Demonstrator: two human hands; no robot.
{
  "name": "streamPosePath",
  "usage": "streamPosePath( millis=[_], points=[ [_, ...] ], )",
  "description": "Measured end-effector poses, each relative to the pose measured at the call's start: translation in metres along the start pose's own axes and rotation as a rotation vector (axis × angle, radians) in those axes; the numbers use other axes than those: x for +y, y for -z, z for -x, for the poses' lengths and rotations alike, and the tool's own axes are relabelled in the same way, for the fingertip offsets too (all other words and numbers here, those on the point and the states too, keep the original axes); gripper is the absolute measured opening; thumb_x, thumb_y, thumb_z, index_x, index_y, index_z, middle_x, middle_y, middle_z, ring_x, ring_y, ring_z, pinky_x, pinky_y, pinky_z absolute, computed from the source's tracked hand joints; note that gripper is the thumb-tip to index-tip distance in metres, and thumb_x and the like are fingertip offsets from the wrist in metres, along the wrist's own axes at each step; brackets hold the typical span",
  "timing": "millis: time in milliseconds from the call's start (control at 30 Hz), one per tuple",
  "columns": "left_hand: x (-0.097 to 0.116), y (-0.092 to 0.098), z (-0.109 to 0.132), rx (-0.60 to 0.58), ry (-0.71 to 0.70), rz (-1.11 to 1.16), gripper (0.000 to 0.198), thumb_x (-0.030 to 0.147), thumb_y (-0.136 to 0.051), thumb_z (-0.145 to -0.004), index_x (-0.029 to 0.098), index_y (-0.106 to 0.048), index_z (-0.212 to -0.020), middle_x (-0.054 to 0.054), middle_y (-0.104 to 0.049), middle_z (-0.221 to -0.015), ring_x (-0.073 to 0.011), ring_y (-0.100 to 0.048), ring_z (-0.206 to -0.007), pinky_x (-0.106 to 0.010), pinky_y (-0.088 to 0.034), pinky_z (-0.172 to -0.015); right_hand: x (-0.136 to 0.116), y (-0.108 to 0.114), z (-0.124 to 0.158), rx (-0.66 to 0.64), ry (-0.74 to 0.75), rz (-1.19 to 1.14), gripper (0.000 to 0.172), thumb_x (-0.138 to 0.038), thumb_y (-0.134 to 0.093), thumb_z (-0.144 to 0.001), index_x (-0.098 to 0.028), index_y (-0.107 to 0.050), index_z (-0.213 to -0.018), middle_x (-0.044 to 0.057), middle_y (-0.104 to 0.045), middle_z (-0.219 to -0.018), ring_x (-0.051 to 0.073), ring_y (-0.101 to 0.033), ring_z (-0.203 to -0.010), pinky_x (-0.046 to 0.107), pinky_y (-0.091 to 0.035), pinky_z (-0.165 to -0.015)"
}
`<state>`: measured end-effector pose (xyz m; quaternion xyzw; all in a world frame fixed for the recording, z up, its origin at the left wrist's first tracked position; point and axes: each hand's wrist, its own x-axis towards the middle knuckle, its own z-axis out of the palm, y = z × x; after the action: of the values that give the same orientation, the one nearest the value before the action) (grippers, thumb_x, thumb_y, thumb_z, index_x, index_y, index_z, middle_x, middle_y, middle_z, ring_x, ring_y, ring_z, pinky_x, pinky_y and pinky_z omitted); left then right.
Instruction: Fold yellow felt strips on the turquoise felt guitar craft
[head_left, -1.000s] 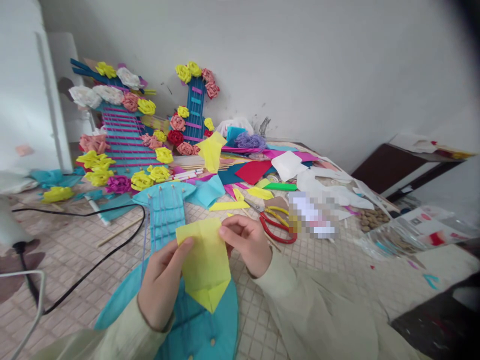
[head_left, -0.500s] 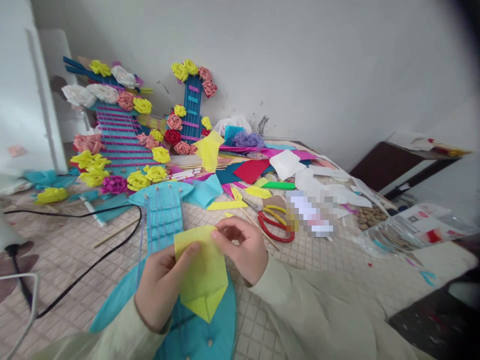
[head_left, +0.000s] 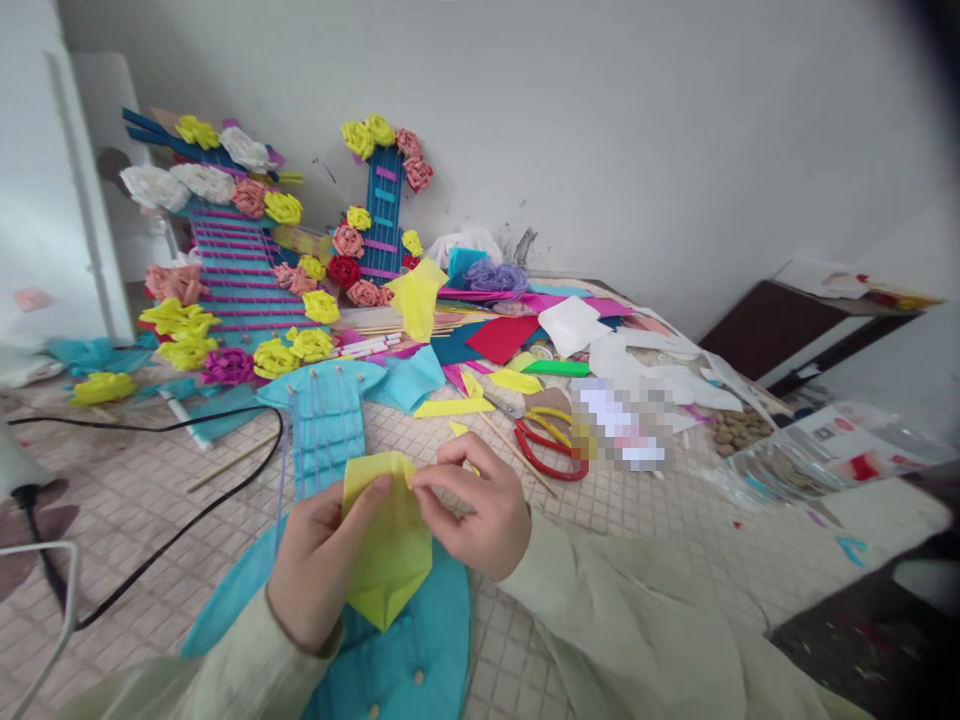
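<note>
A folded piece of yellow crepe paper [head_left: 390, 560], pointed at its lower end, is between my two hands. My left hand [head_left: 315, 560] grips its left side, thumb across the front. With thumb and forefinger, my right hand [head_left: 472, 505] pinches the paper's upper right corner. Beneath lies a blue guitar-shaped craft piece [head_left: 442, 640], with purple strings along its neck [head_left: 328, 425]; my hands and the paper cover part of its body.
Red-and-yellow-handled scissors [head_left: 551, 450] lie right of the neck, near yellow scraps [head_left: 454, 407]. Behind stand two flower-covered craft pieces, one wide [head_left: 236, 270], one narrow [head_left: 384, 215]. A black cable [head_left: 187, 530] curves along the left. A clear plastic bag [head_left: 810, 460] sits at the right.
The yellow paper has shifted slightly left and up, and its right edge now curls inward. My right hand has moved left with the corner in its pinch.
</note>
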<state>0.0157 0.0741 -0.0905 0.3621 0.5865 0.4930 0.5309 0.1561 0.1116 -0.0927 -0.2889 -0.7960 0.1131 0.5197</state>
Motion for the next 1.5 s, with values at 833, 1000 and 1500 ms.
streamPosePath(
  millis=[833,1000,1500],
  points=[
    [0.0,0.003,0.001,-0.016,-0.07,-0.167,0.027,0.04,-0.064,-0.061,0.015,-0.058,-0.069,-0.001,-0.057,-0.059,-0.0141,-0.052,-0.052,-0.021,-0.039,-0.043,-0.003,0.004,-0.008,-0.14,-0.251,-0.354,0.015,-0.015,-0.048,-0.071,-0.017,-0.063,-0.074,0.003,-0.05,-0.073,0.013,-0.05,-0.068,0.028,-0.043,-0.063],
    [-0.001,0.003,0.0,-0.016,-0.089,-0.241,0.024,0.038,-0.062,-0.062,0.015,-0.057,-0.068,0.001,-0.055,-0.056,-0.0119,-0.049,-0.047,-0.02,-0.039,-0.04,0.0,0.003,-0.007,-0.095,-0.384,-0.487,0.011,-0.017,-0.053,-0.072,-0.017,-0.062,-0.078,0.002,-0.051,-0.072,0.012,-0.05,-0.069,0.026,-0.043,-0.065],
    [0.01,-0.008,0.008,-0.019,-0.073,-0.223,0.029,0.041,-0.066,-0.059,0.016,-0.059,-0.073,-0.001,-0.06,-0.062,-0.0133,-0.052,-0.051,-0.02,-0.041,-0.04,0.008,-0.004,-0.006,-0.23,-0.725,-0.711,0.01,-0.024,-0.06,-0.067,-0.014,-0.06,-0.069,0.0,-0.056,-0.062,0.01,-0.049,-0.057,0.022,-0.04,-0.052]
  ],
)
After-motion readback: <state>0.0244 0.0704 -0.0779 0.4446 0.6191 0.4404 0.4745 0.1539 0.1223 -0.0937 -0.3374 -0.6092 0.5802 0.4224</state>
